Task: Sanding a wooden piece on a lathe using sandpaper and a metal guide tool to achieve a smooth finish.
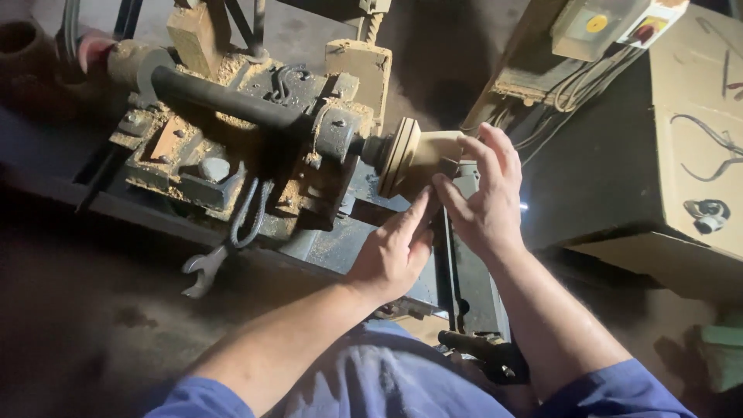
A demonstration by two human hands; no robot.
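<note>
Head view: both hands (395, 255) (484, 197), fingers spread, touch wooden workpiece (422, 155); cardboard box (696, 131) right.

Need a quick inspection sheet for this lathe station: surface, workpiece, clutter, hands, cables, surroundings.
Surface: lathe bed, dark metal; headstock caked in sawdust.
Job's things: pale wooden disc with a wooden block mounted at the spindle end.
Clutter: open-ended wrench at the bed's edge; black handle near the person's lap.
Grippers: left hand, fingers pointing up to the block's underside; right hand open, fingertips at the block; neither grip closed.
Cables: loose wires below the switch box; dark cable loop on the headstock.
Surroundings: cardboard box at right; dim dusty floor.
</note>
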